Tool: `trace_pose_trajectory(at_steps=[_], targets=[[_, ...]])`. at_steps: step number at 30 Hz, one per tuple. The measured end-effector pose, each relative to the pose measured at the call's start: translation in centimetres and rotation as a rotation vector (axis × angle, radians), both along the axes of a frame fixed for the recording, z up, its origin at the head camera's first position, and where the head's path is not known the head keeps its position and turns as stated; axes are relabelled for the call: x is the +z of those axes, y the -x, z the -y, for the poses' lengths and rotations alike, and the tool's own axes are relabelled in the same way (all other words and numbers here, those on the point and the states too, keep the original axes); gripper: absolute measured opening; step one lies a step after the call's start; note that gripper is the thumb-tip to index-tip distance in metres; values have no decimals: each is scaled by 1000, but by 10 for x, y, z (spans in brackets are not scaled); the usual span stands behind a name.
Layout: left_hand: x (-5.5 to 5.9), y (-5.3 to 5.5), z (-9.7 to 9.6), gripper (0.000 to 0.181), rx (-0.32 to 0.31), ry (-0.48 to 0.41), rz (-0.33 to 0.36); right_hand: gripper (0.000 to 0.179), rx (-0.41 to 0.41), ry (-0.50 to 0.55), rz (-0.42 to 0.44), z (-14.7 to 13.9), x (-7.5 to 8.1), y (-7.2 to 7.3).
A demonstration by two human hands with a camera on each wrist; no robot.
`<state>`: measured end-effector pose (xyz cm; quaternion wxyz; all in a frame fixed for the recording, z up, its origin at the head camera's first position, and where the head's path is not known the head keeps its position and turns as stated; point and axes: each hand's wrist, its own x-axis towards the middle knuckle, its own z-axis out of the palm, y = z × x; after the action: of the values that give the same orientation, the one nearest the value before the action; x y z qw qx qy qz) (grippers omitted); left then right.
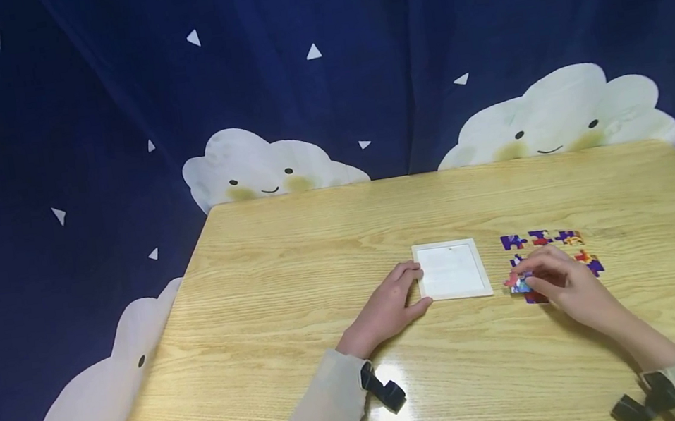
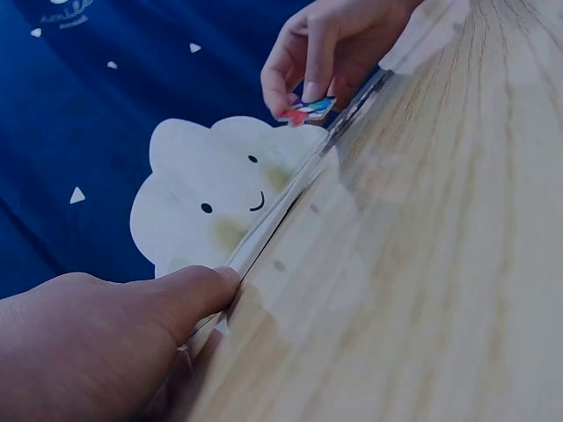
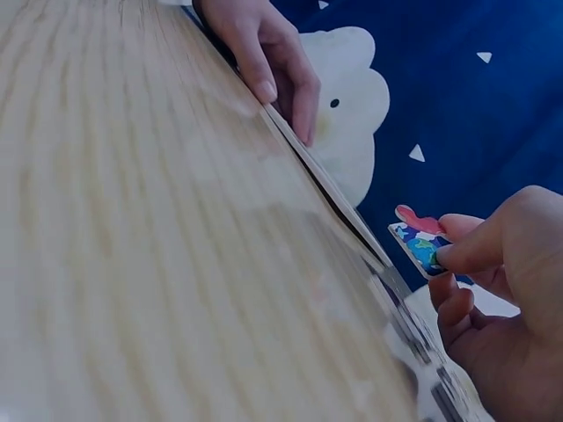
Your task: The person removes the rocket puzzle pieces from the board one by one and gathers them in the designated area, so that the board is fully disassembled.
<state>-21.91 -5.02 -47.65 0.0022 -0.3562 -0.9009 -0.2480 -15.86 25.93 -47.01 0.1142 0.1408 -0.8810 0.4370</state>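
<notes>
A white square puzzle frame (image 1: 451, 271) lies flat on the wooden table, its inside white and without pieces. My left hand (image 1: 387, 308) rests against the frame's left side, fingertips on the left edge and thumb by the near left corner. To the right of the frame, my right hand (image 1: 578, 289) pinches a jigsaw piece (image 3: 420, 248) between thumb and fingers. That piece is blue with a red-pink part, and in the right wrist view it is held tilted above the table. Several loose jigsaw pieces (image 1: 513, 242) lie around and under this hand, which partly covers them.
The light wood table (image 1: 293, 259) reaches back to a dark blue curtain (image 1: 265, 49) printed with white triangles. White smiling cloud shapes (image 1: 561, 110) stand along the table's back and left edges. Each wrist wears a black camera strap (image 1: 387, 390).
</notes>
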Motion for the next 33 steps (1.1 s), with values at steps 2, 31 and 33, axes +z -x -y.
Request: trace_pose_trajectory(at_steps=[2, 31, 33], targets=[[0, 0, 0, 50, 1, 2, 2, 20, -4, 3, -14, -5, -1, -2], [-1, 0, 1, 50, -7, -10, -7, 20, -144, -60, -78, -72, -10, -27], [-1, 0, 1, 50, -7, -9, -9, 21, -149, -61, -80, -77, -12, -28]])
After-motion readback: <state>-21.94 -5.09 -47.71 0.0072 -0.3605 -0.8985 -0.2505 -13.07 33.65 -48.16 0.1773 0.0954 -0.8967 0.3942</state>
